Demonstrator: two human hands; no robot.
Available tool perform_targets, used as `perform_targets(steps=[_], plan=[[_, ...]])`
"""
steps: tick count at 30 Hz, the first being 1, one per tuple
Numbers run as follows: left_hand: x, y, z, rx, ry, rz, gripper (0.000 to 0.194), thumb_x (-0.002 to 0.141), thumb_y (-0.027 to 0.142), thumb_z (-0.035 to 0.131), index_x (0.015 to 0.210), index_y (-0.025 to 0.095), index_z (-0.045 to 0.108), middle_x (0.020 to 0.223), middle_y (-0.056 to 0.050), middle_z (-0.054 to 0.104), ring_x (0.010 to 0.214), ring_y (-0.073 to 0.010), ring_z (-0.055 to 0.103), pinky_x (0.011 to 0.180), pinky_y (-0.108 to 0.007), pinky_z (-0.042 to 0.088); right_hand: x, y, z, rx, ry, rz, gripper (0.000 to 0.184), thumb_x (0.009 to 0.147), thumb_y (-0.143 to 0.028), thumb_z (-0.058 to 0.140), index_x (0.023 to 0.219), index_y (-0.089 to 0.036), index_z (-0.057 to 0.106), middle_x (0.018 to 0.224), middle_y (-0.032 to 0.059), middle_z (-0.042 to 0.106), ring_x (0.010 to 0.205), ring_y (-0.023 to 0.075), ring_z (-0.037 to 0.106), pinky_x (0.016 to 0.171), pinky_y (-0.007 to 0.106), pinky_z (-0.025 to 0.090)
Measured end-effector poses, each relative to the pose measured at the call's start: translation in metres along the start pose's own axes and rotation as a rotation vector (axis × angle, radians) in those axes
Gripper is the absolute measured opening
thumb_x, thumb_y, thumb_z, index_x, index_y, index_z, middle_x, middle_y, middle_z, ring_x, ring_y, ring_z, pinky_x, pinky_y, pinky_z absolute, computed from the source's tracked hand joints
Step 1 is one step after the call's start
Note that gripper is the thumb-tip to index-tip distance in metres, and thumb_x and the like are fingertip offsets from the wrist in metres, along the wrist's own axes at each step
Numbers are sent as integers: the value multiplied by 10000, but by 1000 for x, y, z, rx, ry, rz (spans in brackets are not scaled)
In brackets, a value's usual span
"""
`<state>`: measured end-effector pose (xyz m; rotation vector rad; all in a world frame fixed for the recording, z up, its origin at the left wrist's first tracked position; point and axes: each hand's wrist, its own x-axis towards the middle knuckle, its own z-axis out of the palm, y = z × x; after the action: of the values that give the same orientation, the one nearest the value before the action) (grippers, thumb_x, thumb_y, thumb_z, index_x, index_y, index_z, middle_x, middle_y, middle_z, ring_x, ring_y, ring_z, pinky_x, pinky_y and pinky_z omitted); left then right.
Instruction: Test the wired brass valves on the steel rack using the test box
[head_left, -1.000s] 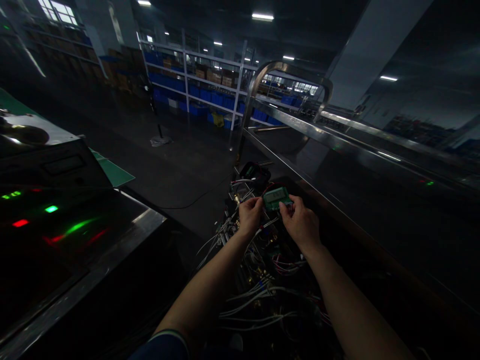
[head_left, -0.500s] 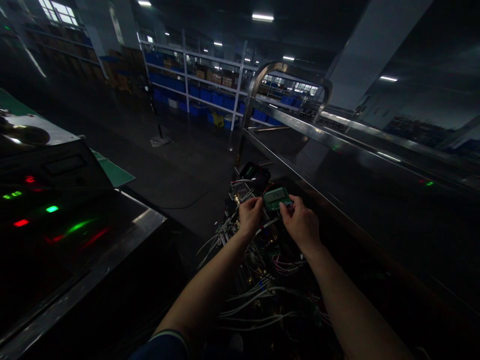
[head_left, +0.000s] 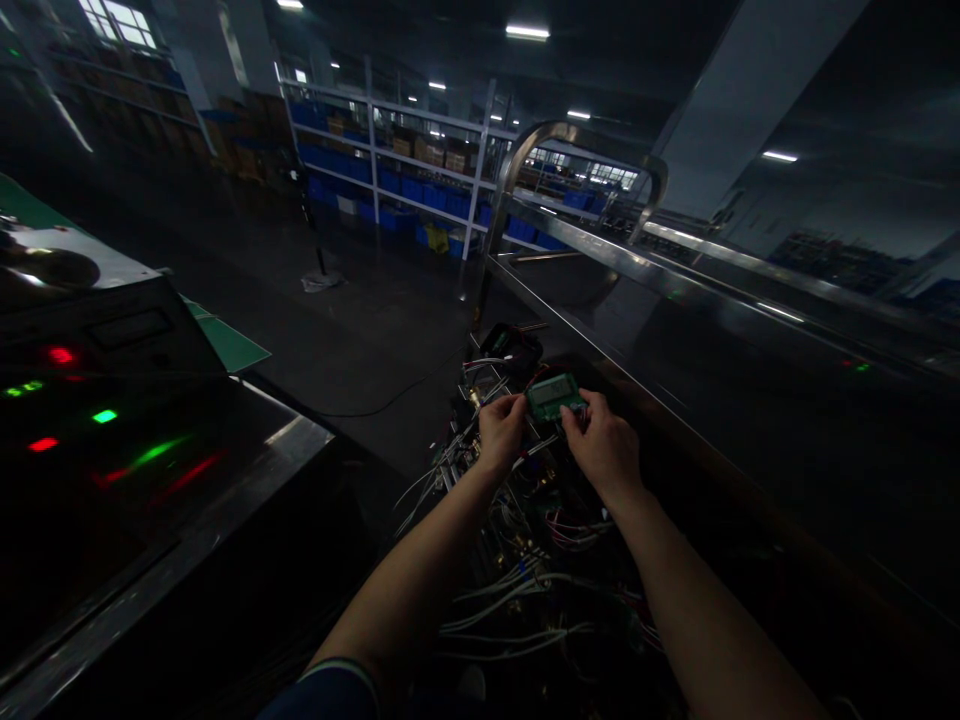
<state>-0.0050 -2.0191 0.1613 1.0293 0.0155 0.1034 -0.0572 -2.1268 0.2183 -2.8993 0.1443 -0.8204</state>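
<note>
Partly covered, partly lost in the dark
The right hand (head_left: 606, 448) hides the near right corner of the green board (head_left: 553, 395); what the left hand (head_left: 501, 432) pinches is unclear. The left edge cuts off the instrument (head_left: 112, 335); its red digit (head_left: 61, 355) is blurred.

Shelves (head_left: 425, 180) behind circuit board (head_left: 553, 397), instrument (head_left: 112, 340) left

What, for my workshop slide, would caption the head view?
Left hand and right hand hold a small green circuit board among pale wires.
</note>
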Motion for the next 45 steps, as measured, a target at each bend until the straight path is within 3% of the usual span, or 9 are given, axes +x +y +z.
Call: perform_targets(steps=[14,20,22,24,28,33,37,41,45], plan=[[5,-2,-10,-72,3,-39,150,701,249,622,708,106,668,512,20,560,426,-63,439,445,-179,324,2,-5,4,-2,81,-114,379,876,-376,443,1123,-129,590,811,88,677,736,215,634,622,287,425],[3,-34,-52,-15,-160,-252,213,739,291,608,819,121,707,630,-5,638,532,-86,529,542,-200,410,35,-28,-4,-13,295,-323,341,890,-355,405,847,-155,678,836,105,646,778,213,599,688,301,436],[-2,-47,-74,28,-167,-346,167,720,239,620,783,113,710,589,-4,635,506,-94,532,527,-210,410,61,-52,2,0,202,-392,301,883,-290,408,893,-143,670,887,105,656,830,207,602,750,294,440],[-7,-58,-96,45,-144,-393,113,684,195,644,674,95,695,494,-3,596,437,-95,499,472,-213,382,87,-81,19,-43,6,-452,293,880,-216,392,994,-135,649,1009,102,655,936,196,595,834,278,423],[-4,-66,-133,35,-34,-419,127,683,179,652,580,105,647,422,16,552,370,-78,451,419,-199,336,125,-131,72,-309,-387,-514,386,858,-108,369,1197,-111,556,1185,131,601,1068,213,549,895,309,378],[21,-51,-158,-64,143,-376,122,755,153,603,648,106,640,474,11,573,410,-67,480,434,-179,358,138,-141,119,-419,-502,-551,307,731,-70,506,1001,-52,652,999,198,658,1076,318,508,886,437,335],[46,-34,-147,-206,196,-346,46,773,149,612,773,104,623,564,2,601,464,-65,518,482,-177,413,142,-123,119,-381,-478,-530,338,751,-83,456,1005,-142,672,1027,144,662,1070,295,493,870,443,336],[73,-18,-113,-376,160,-301,138,842,222,546,772,107,577,642,-27,609,522,-88,570,559,-225,482,144,-101,104,-298,-418,-487,389,804,-88,373,1051,-178,660,1071,99,657,1011,253,518,813,373,391],[91,-8,-87,-485,172,-223,233,842,325,557,718,129,533,581,7,559,527,-83,572,590,-210,477,140,-80,91,-127,-344,-499,397,750,-63,381,1010,-164,662,952,82,675,911,218,543,809,333,426]])
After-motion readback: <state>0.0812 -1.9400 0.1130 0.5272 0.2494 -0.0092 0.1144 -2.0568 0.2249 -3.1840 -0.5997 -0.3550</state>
